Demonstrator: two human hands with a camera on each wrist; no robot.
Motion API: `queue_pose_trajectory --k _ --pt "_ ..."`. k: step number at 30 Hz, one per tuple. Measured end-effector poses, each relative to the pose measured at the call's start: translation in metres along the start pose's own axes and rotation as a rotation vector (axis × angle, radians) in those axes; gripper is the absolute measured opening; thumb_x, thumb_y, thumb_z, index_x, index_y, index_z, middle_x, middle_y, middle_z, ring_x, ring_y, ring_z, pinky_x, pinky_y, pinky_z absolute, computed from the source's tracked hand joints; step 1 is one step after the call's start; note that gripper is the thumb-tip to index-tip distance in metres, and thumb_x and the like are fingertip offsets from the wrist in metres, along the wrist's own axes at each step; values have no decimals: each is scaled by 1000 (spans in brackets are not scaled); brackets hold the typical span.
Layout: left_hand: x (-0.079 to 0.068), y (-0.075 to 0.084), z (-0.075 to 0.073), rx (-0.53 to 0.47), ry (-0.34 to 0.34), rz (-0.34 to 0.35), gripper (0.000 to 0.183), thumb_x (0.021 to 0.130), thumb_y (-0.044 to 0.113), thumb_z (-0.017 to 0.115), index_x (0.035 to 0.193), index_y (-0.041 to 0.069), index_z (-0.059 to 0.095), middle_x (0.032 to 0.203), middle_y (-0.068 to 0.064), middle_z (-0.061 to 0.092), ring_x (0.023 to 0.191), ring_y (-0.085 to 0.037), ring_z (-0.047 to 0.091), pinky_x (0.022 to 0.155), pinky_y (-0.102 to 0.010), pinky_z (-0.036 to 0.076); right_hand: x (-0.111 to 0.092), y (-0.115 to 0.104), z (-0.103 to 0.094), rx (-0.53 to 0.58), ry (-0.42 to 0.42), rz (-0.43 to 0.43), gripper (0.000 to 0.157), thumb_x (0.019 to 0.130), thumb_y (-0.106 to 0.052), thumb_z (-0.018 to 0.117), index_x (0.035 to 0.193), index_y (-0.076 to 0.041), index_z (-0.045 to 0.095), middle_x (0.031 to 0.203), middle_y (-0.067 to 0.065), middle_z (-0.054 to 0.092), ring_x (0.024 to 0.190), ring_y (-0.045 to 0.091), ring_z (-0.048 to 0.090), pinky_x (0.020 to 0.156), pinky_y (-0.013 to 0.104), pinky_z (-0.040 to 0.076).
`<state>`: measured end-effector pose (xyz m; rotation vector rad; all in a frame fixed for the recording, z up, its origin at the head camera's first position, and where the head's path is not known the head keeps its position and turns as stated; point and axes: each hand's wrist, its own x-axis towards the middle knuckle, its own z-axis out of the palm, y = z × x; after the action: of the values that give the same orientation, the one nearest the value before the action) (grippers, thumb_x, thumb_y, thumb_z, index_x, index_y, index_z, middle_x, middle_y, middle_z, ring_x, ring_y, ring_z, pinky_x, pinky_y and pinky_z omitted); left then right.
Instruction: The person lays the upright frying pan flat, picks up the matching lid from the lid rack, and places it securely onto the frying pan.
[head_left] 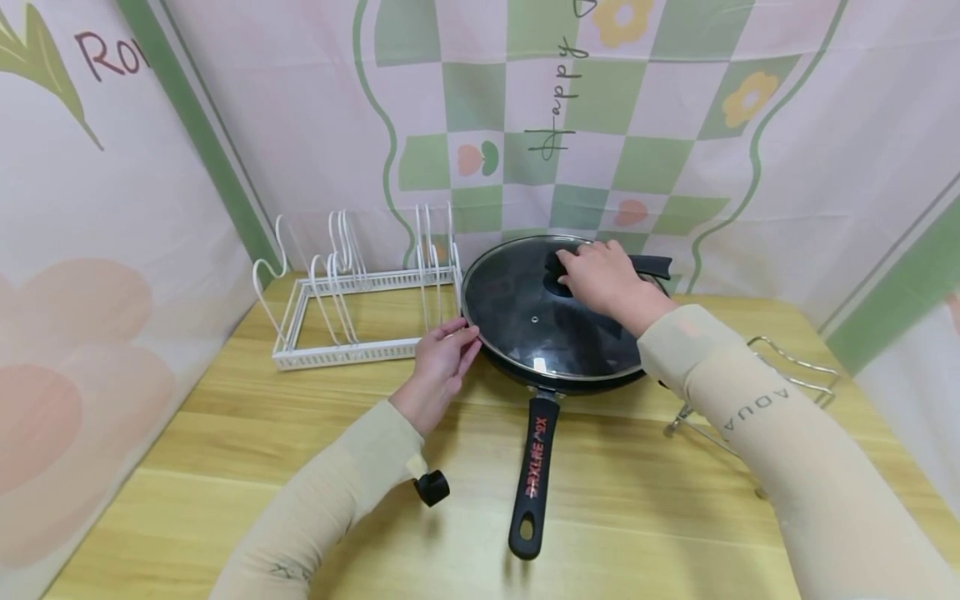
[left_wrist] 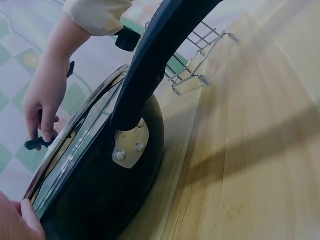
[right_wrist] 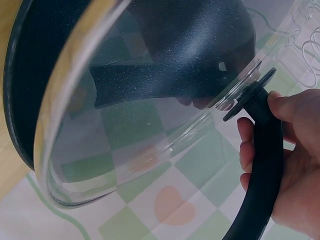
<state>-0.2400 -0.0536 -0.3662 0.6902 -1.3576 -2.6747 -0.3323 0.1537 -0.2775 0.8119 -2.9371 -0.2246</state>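
A black frying pan [left_wrist: 100,190] sits on the table, its long handle [head_left: 534,479] toward me. Over it lies a glass lid [head_left: 517,292] with a metal rim. In the left wrist view the lid's rim stands apart from the pan's rim along part of the edge. My right hand [head_left: 606,279] grips the lid's black curved handle [right_wrist: 267,160], fingers and thumb wrapped around it. At the left edge my left hand [head_left: 438,362] touches the rim with extended fingers and thumb; some of its fingertips are hidden under the edge.
A white rack [head_left: 345,357] with upright wire loops stands left of the pan, close to its edge. Partly behind my right sleeve, a silver wire rack [head_left: 798,367] rests on the right of the wooden table [head_left: 622,517]. A patterned cloth [head_left: 525,108] hangs behind.
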Motion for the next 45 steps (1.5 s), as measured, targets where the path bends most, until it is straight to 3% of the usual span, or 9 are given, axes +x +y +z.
queue_pose_trajectory --k 6,15,35,45 --pt "-1 0 -1 -1 -11 11 26 91 -14 66 117 -7 66 96 -12 67 76 -12 65 78 -21 57 0 0 2 5 -5 2 48 107 -23 57 145 5 51 129 30 60 116 46 56 91 54 44" --pt "2 0 -1 10 7 -6 26 92 -14 64 117 -6 63 90 -8 64 70 -9 64 68 -17 56 0 0 4 5 -5 3 47 107 -23 57 145 5 51 131 30 60 119 47 55 95 56 43" --pt "3 -4 -4 27 40 7 28 91 -14 65 118 -8 64 95 -11 65 70 -9 63 70 -17 56 -1 -1 13 19 14 7 47 106 -23 58 143 5 52 131 30 60 119 47 56 94 57 44" --pt "4 -3 -6 48 17 -2 29 91 -15 65 118 -8 64 87 -7 64 67 -8 64 67 -17 56 -2 -1 16 10 23 15 47 107 -23 57 143 6 53 130 30 61 119 47 56 96 58 44"
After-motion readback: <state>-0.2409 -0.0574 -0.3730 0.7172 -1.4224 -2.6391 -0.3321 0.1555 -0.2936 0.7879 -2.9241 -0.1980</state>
